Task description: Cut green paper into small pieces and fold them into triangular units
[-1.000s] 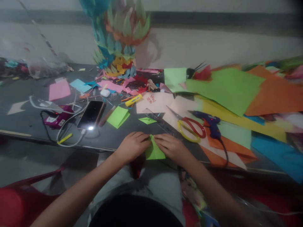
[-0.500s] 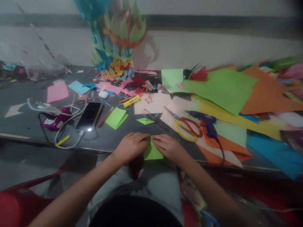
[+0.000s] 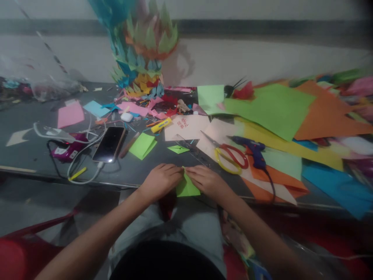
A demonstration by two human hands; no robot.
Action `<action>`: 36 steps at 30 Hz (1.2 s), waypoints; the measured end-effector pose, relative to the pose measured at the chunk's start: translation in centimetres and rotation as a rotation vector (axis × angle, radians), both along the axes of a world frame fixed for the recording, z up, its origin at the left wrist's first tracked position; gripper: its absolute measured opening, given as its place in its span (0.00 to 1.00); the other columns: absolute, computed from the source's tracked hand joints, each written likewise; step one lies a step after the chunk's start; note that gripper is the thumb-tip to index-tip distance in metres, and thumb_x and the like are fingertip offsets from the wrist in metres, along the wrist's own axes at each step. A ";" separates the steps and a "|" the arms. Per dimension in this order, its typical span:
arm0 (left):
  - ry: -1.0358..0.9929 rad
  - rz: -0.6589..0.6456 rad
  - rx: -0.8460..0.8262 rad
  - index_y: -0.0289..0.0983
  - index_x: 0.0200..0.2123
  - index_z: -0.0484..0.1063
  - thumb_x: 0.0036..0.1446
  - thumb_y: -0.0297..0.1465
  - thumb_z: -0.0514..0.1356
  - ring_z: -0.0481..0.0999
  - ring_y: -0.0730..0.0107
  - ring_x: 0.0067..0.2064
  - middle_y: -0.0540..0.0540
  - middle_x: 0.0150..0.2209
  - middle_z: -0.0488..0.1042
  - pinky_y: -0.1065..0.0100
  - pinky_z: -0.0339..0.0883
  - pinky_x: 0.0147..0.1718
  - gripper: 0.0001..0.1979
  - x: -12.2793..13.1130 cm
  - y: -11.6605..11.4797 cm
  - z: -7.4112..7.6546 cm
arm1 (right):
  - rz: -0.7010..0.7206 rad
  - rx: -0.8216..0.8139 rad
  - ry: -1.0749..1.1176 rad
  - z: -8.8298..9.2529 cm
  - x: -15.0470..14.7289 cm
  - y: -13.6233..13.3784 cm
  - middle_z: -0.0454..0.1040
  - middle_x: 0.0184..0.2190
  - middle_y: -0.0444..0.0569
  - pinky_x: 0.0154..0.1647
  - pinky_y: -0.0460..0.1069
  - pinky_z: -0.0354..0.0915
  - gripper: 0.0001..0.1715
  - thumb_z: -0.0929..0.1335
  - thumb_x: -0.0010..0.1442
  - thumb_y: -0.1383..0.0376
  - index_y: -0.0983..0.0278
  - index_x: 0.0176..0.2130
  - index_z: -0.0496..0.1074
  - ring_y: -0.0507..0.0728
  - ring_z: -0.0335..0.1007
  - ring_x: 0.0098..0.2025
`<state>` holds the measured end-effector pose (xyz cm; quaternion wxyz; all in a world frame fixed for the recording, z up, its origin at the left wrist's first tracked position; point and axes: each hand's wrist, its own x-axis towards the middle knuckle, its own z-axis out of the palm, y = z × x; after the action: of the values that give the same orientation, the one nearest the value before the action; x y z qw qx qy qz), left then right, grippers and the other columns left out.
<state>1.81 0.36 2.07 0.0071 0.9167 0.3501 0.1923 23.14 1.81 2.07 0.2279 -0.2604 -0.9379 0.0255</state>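
A small green paper piece [image 3: 186, 187] lies folded at the near edge of the dark table [image 3: 35, 151]. My left hand [image 3: 161, 181] pinches its left side with curled fingers. My right hand [image 3: 207, 181] presses and grips its right side, fingertips meeting the left hand's at the paper's top point. Both hands are closed on the paper. A small folded green triangle [image 3: 177, 149] lies just beyond them, and a folded green sheet [image 3: 142, 145] to the left.
Red-and-yellow scissors [image 3: 230, 155] and a blue glue gun [image 3: 253, 149] lie right of my hands on large coloured sheets [image 3: 276, 109]. A phone [image 3: 109, 144], white cables and a purple device [image 3: 68, 149] sit left. A tall multicoloured paper sculpture [image 3: 142, 50] stands at the back.
My hands and the green paper stay at the table edge; fingers have shifted slightly along the fold. The view has drifted a little to the right.
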 end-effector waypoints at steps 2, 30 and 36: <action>-0.005 -0.003 0.003 0.37 0.40 0.70 0.62 0.31 0.53 0.71 0.68 0.46 0.48 0.45 0.74 0.65 0.64 0.44 0.08 0.0 0.0 0.0 | 0.006 0.001 -0.009 0.0 0.0 0.0 0.75 0.42 0.56 0.45 0.54 0.69 0.17 0.58 0.65 0.68 0.71 0.43 0.72 0.58 0.70 0.43; 0.005 0.011 -0.021 0.38 0.41 0.71 0.61 0.32 0.53 0.71 0.69 0.45 0.48 0.45 0.75 0.66 0.63 0.42 0.09 0.0 0.2 0.1 | 0.053 0.083 -0.001 -0.1 -0.1 0.3 0.77 0.41 0.57 0.45 0.54 0.69 0.19 0.56 0.66 0.70 0.73 0.40 0.73 0.57 0.71 0.44; 0.003 0.003 -0.033 0.38 0.41 0.71 0.62 0.32 0.53 0.71 0.68 0.46 0.48 0.44 0.75 0.66 0.63 0.42 0.09 0.0 0.2 0.1 | 0.042 0.055 0.014 -0.2 0.0 0.3 0.76 0.42 0.56 0.46 0.53 0.68 0.17 0.57 0.65 0.69 0.72 0.42 0.73 0.57 0.70 0.44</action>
<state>1.85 0.53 2.16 0.0213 0.9162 0.3547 0.1852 23.16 2.14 1.86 0.2409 -0.2340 -0.9419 0.0064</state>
